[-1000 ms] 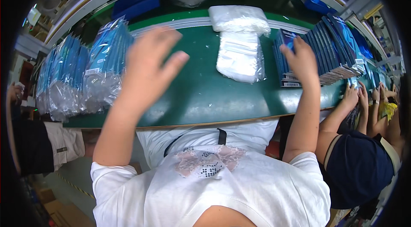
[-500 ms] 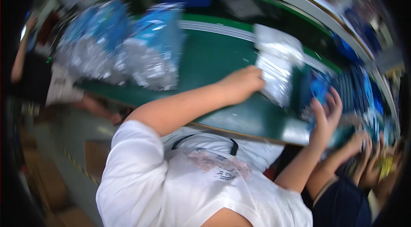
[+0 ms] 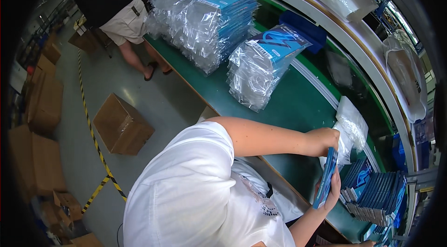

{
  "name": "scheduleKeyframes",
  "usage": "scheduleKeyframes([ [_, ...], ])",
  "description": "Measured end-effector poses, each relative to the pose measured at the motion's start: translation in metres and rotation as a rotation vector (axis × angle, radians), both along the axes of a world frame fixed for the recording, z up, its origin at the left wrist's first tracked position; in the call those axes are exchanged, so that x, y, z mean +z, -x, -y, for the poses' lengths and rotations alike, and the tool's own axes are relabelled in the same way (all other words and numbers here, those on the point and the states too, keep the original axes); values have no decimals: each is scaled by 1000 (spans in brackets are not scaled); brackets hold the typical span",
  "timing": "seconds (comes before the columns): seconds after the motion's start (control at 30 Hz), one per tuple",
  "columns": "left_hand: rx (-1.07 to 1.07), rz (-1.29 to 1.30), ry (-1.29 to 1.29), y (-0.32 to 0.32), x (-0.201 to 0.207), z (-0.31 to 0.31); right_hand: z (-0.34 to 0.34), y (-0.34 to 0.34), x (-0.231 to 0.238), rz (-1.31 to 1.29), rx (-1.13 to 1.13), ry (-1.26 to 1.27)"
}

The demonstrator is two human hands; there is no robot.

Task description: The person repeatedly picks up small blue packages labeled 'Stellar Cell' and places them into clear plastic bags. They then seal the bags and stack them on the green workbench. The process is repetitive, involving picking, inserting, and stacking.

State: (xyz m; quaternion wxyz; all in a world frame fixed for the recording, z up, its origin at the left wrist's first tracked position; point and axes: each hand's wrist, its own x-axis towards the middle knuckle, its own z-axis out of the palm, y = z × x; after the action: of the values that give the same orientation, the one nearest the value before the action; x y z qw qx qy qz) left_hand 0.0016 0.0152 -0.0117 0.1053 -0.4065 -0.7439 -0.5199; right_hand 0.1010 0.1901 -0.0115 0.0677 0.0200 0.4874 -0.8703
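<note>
Near the bench's (image 3: 284, 112) front edge, the right grip (image 3: 335, 193) is grasping a blue box (image 3: 327, 177); the left grip (image 3: 322, 140) is curling by one end, hold unclear. Bagged boxes (image 3: 212, 19) are crowding the bench's left end; cartons (image 3: 122, 128) are sitting on the floor (image 3: 174, 112).

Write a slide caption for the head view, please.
Right hand holds a thin blue rectangular package, left hand near clear plastic bags.

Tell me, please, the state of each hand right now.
Left hand: by the plastic bags, fingertips hidden; whether it is closed on anything cannot be told.
Right hand: closed, holding a thin blue package.
</note>
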Motion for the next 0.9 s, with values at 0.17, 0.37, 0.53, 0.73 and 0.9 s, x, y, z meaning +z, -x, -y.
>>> scheduleKeyframes([
  [0.17,34,372,-91,9,-4,5,9,0,14,-7,-5,-47],
  [0.37,-33,567,-81,7,7,15,6,-6,15,-30,-27,-184],
  [0.53,53,127,156,8,4,16,4,-3,2,-62,-191,-240],
  [0.73,-92,173,53,-24,21,20,0,-4,-7,7,-467,-274],
  [0.9,-23,927,-284,-38,20,12,37,-12,18,-43,-523,-288],
])
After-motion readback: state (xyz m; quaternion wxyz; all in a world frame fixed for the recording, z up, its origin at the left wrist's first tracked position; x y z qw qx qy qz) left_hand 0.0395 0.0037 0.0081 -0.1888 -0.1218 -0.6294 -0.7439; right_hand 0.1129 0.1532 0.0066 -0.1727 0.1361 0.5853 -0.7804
